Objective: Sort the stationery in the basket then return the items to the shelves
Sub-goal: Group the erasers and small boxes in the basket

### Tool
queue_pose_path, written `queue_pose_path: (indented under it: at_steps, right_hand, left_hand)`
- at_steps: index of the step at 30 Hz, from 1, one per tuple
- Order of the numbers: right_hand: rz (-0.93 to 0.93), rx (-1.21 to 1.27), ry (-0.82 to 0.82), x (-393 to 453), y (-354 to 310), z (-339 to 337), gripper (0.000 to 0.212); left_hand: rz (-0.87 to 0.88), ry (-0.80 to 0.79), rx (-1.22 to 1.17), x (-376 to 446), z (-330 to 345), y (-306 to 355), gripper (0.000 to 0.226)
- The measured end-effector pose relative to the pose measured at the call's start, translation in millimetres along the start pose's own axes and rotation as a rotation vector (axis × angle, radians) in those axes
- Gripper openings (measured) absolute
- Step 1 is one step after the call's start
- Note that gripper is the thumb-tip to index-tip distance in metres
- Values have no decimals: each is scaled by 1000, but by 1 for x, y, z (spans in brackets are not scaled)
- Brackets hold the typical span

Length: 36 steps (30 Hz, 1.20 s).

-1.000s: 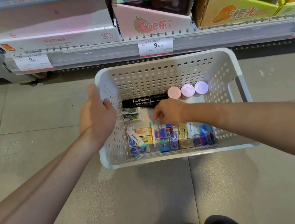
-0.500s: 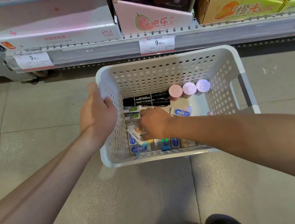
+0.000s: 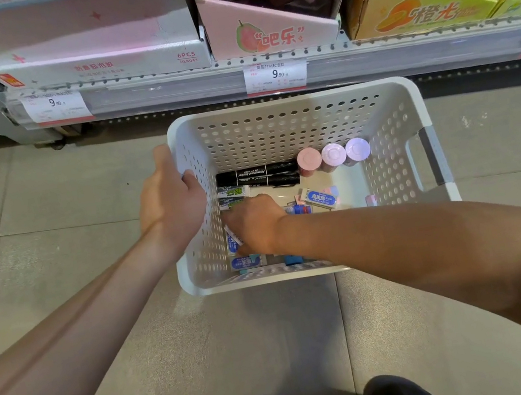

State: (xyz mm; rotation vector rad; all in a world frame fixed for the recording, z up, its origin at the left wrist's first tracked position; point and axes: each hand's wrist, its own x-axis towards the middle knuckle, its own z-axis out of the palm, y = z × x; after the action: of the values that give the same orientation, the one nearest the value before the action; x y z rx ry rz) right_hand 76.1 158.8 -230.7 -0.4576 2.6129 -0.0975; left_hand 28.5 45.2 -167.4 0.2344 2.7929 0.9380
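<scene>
Your left hand (image 3: 172, 206) gripped the white perforated basket's (image 3: 292, 129) nine-o'clock rim, fingers curled over the edge, likely to steady it on the floor while you sorted. Your right hand (image 3: 255, 224) reached into its seven-o'clock corner over the blue-labelled erasers (image 3: 244, 262); whether those fingers held anything I cannot tell. Two black permanent markers (image 3: 257, 177) lay along the twelve-o'clock wall, touching three pastel round-capped tubes (image 3: 333, 155), which looked already grouped. A loose eraser (image 3: 320, 198) lay near centre.

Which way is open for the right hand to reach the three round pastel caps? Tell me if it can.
Probably yes. The right hand is already inside the basket, and the three round caps stand uncovered by the far wall, with only low erasers between.
</scene>
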Motion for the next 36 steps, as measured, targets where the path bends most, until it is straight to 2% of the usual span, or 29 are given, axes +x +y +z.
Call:
queue_pose_path:
  at_steps: [6, 11, 14, 18, 25, 31, 36]
  right_hand:
    - [-22, -1, -45, 2, 4, 2, 55]
    - [-79, -67, -26, -3, 15, 1, 48]
    - [-171, -67, -7, 0, 14, 4, 49]
    - [-299, -86, -67, 6, 10, 17, 55]
    - [-331, -103, -114, 2, 15, 20, 47]
    - [-353, -199, -138, -6, 23, 18, 56]
    - [-345, -232, -135, -11, 28, 14, 54]
  left_hand:
    - [8, 0, 3, 0, -1, 1, 10]
    - [5, 9, 15, 0, 0, 0, 15]
    - [14, 15, 12, 1, 1, -1, 13]
    - [15, 23, 24, 2, 3, -2, 11]
    - [22, 10, 43, 0, 1, 0, 10]
    - [1, -15, 2, -1, -1, 2, 9]
    - [15, -5, 22, -2, -2, 3, 9]
